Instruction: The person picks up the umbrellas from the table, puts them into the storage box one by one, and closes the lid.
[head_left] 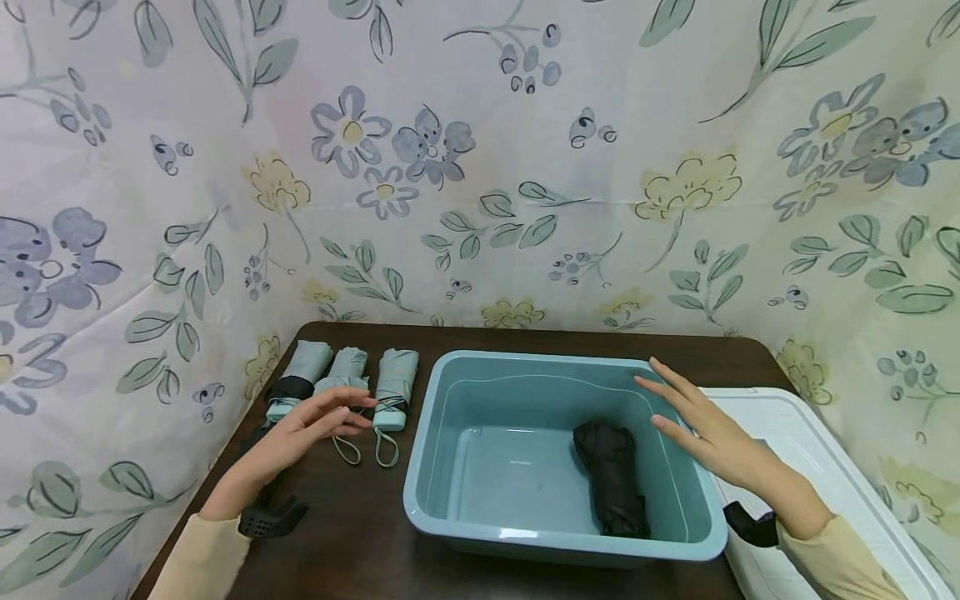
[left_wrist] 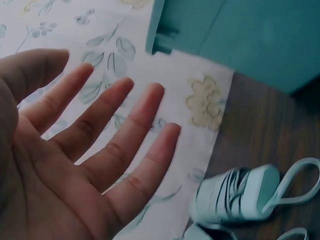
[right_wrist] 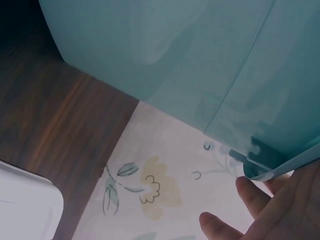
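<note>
In the head view a light blue plastic bin holds one folded black umbrella, lying toward its right side. My left hand is spread over the left of the table, with nothing in its grasp. Close by lie three folded mint-green umbrellas: one with a dark band, a middle one partly covered by my fingers, and one with a wrist loop. My right hand is at the bin's right rim, its fingers extended; the right wrist view shows fingertips beside the rim's corner.
A white lid-like panel lies right of the bin, partly behind my right arm. The dark wooden table ends at a flowered cloth hanging behind and at both sides. Black wrist straps sit on both arms.
</note>
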